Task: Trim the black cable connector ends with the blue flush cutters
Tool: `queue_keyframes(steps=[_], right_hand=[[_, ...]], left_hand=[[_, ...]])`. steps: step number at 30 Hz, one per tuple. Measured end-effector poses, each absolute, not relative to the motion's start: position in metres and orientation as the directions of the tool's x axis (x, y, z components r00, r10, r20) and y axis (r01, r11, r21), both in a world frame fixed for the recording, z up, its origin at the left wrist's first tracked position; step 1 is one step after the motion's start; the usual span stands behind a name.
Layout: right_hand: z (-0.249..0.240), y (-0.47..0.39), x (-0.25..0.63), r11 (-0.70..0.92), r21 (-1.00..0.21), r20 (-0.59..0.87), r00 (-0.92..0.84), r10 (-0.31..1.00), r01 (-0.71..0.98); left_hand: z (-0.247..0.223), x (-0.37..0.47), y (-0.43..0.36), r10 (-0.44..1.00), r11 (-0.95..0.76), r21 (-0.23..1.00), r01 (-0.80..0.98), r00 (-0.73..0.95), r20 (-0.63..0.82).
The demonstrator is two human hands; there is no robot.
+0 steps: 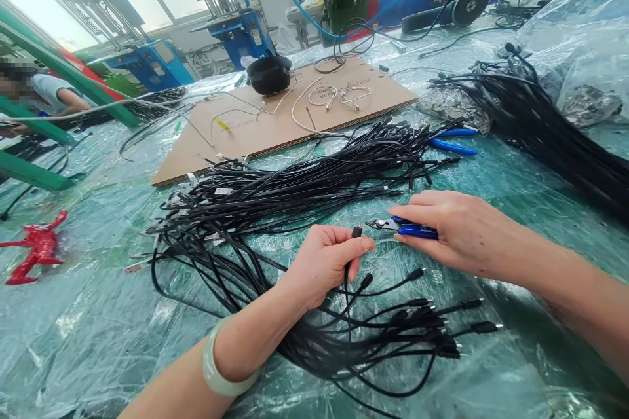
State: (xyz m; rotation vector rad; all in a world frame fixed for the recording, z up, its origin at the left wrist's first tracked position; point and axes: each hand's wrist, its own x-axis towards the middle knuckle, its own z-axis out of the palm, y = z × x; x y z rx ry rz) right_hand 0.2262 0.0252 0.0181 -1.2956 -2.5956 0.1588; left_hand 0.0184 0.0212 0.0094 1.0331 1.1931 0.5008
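Note:
My left hand (329, 260) pinches a black cable just below its connector (357, 232), which points up between thumb and fingers. In my right hand (455, 229) are blue-handled cutters (417, 231), their metal jaws close to the connector, a small gap apart. Below my hands, a bundle of black cables (339, 347) fans out with its plugs to the right. Beyond them lies another bundle of black cables (295, 177), its tagged ends to the left.
Behind the bundles is a cardboard sheet (275, 124) with a black bowl-like object (269, 74) and white cables. Blue-handled pliers (455, 146) and more black cables (540, 124) lie right. A red object (37, 249) and a person (54, 91) are left.

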Motion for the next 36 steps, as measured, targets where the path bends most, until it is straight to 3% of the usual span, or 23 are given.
queue_keyframes(steps=[25,36], right_hand=[[0.0125,0.0258,0.2197,0.635,-0.144,0.195,-0.608,0.77,0.759],[0.0101,0.0266,0.2223,0.606,-0.245,0.143,-0.59,0.795,0.757]], left_hand=[[0.0084,0.0163,0.0229,0.723,0.579,0.814,0.046,0.433,-0.539],[0.0095,0.018,0.0227,0.748,0.555,0.829,0.064,0.396,-0.532]])
